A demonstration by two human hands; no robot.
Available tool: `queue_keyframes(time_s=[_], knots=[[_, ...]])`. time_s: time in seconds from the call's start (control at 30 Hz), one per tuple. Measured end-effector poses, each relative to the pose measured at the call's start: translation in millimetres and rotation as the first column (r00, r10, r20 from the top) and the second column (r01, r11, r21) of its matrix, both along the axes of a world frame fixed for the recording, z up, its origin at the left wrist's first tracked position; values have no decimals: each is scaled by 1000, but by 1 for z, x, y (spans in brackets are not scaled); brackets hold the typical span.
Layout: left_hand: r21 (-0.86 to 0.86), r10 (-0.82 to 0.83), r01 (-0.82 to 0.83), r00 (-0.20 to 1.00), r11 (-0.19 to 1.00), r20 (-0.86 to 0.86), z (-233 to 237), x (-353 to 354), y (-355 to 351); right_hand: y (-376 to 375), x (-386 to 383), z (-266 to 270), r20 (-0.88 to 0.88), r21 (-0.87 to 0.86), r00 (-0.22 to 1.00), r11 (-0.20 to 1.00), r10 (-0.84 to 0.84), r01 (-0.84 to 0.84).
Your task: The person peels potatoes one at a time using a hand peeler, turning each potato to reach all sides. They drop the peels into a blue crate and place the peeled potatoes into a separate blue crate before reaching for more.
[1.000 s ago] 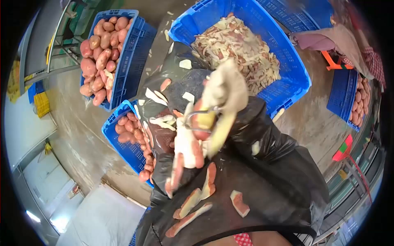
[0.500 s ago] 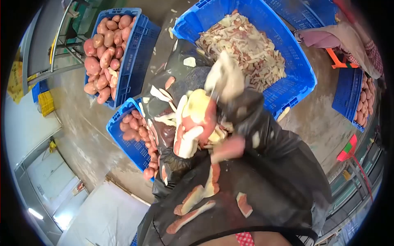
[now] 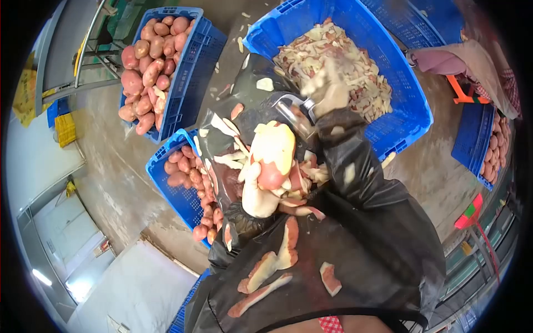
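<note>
A large red-skinned potato (image 3: 273, 166), its upper side peeled to pale yellow flesh, rests in my left hand (image 3: 259, 197), which is closed around its lower left. Up and to the right, my right hand (image 3: 330, 95) is smeared by motion and grips a peeler (image 3: 297, 108) with a shiny metal frame. The peeler is apart from the potato. Strips of peel (image 3: 305, 172) lie bunched beside the potato, over my lap. More peel strips (image 3: 287, 243) cling to my black apron (image 3: 366, 244).
A blue crate (image 3: 402, 111) of peelings stands in front of me. Crates of red potatoes stand at the upper left (image 3: 191, 72), by my left side (image 3: 161, 166) and far right (image 3: 469, 141). A person's pink sleeve (image 3: 438, 61) shows at upper right.
My right hand with the peeler has swung up and away from the potato. A loose strip of peel has dropped onto my lap. The potato has turned slightly in my left hand.
</note>
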State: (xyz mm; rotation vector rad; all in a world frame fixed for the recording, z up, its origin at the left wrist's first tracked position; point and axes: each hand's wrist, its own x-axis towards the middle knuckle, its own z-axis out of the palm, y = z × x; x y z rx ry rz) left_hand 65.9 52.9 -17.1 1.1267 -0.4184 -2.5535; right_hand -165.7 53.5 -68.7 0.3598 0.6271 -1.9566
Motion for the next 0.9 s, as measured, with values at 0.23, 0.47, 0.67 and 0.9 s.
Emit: queue_keyframes(time_s=[0.23,0.47,0.67,0.9], knots=[[178,-90,85,996,980,20,-2,9,2,-9,6,30,-9,117,999,992,41,-39],[193,133,-127,991,973,-16,54,-35,5,9,42,49,49,-208,997,977,63,-51],[-752,54,461,836,471,546,25,-16,-4,-15,14,12,-121,-73,983,986,140,-149],[-714,258,698,682,47,684,42,-27,13,10,-2,37,-268,-149,964,988,1,-42]])
